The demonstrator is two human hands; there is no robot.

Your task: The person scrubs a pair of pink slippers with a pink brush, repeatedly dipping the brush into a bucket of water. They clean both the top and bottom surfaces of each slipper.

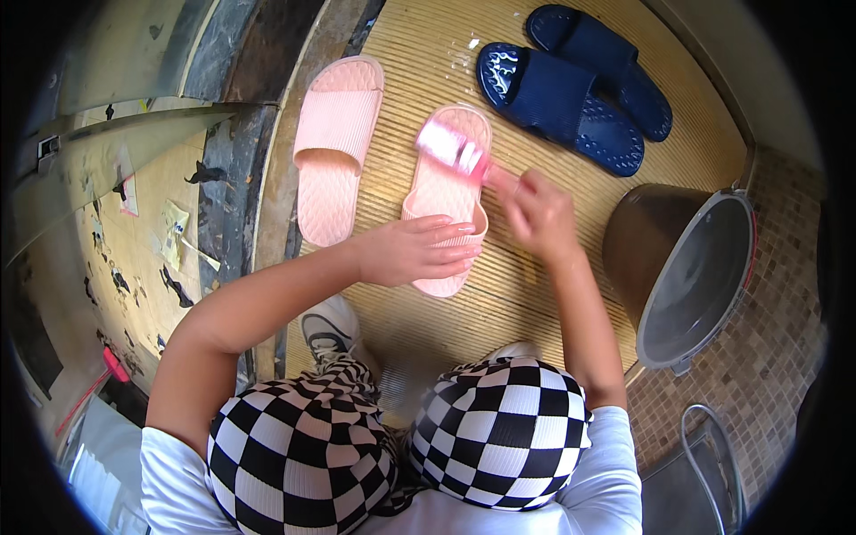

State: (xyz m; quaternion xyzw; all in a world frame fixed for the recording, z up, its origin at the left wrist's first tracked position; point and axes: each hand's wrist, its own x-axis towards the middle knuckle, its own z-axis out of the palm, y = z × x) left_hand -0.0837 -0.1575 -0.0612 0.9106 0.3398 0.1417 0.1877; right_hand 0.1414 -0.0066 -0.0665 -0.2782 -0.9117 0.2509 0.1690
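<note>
A pink slide sandal (447,186) lies on the ridged yellowish floor in front of me, its strap toward my body. Across that strap, my left hand (422,249) lies with wet-looking fingers, holding the sandal down. My right hand (545,212) grips the handle of a pink brush (449,147). The brush head is blurred and glossy over the far end of the footbed; whether its bristles touch cannot be made out. To the left lies the matching pink slide sandal (339,127), apart from both hands.
Two dark blue slide sandals, a front one (558,100) and one behind (602,50), lie at upper right, wet and shiny. A tipped metal bucket (695,281) is at right by brown mosaic tiles (782,307). Scraps and a red-headed tool (115,364) lie at left.
</note>
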